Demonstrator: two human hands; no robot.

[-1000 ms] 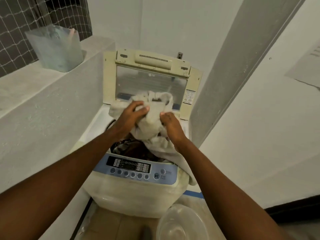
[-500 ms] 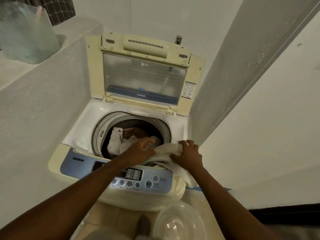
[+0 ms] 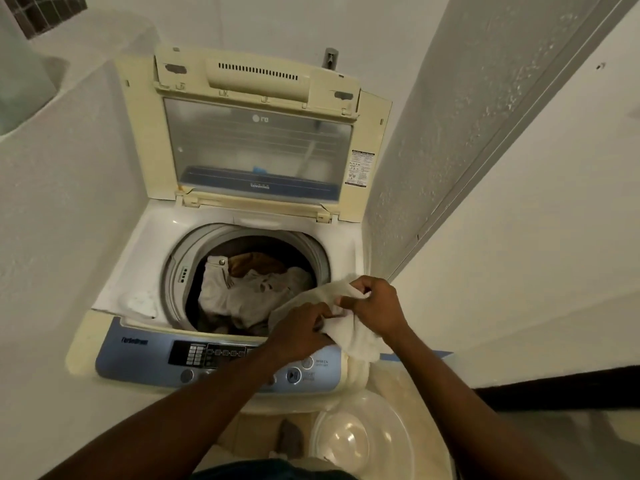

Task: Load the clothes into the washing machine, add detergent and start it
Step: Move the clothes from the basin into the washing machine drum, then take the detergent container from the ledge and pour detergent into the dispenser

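A cream top-loading washing machine point(image 3: 114, 362) stands before me with its lid point(image 3: 256, 140) raised upright. Inside the drum point(image 3: 180, 268) lie white and brown clothes point(image 3: 239, 292). A white towel point(image 3: 360, 337) hangs over the machine's front right corner, partly over the drum's rim. My left hand point(image 3: 301, 327) grips its lower fold above the blue control panel point(image 3: 138, 355). My right hand point(image 3: 374, 304) pinches its upper edge. No detergent container is clearly visible.
A clear plastic basin point(image 3: 360, 441) sits on the floor at the machine's front right. A low white wall point(image 3: 55, 209) hems the machine on the left and a tall wall point(image 3: 433, 126) on the right. A translucent container point(image 3: 20, 81) stands on the left ledge.
Both hands brought the white towel down from in front of the lid to the drum's front right rim. The view has moved closer over the machine.
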